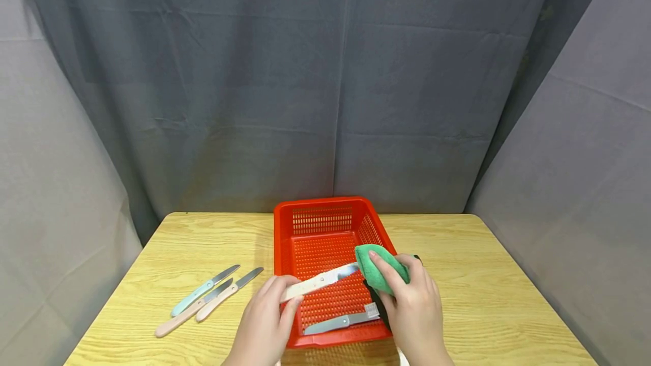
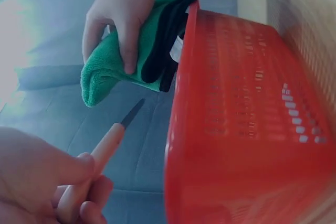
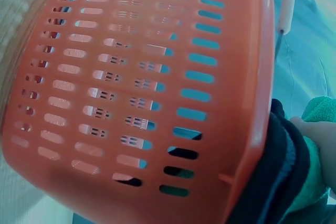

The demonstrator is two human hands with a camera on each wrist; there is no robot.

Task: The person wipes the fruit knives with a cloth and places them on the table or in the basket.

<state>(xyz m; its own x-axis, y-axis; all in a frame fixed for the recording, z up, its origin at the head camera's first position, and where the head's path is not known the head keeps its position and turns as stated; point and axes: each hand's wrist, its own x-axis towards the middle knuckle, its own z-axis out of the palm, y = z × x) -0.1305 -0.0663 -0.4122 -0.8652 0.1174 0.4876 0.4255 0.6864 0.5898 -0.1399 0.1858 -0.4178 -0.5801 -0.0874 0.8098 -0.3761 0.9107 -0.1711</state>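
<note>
Over the red plastic basket (image 1: pixel 326 202), my left hand (image 1: pixel 267 316) grips a knife (image 1: pixel 317 282) by its cream handle, fingers and thumb around the end. The blade points right, its tip close to a green cloth (image 1: pixel 377 267) with black edging. That cloth is folded in my right hand (image 1: pixel 414 304), which pinches it between thumb and fingers above the basket's right side. A white tag hangs from the cloth near the basket. In the left wrist view the knife (image 2: pixel 107 145) stands just short of the folded cloth (image 2: pixel 107 66). A grey-handled knife (image 1: pixel 346 322) lies inside the basket.
On the wooden table (image 1: pixel 488 298), left of the basket, lie a mint-handled knife (image 1: pixel 195 297), a pink-beige knife (image 1: pixel 184 317) and a paler pink knife (image 1: pixel 220 300), blades pointing away to the right. Grey curtains (image 1: pixel 244 83) hang behind and at both sides.
</note>
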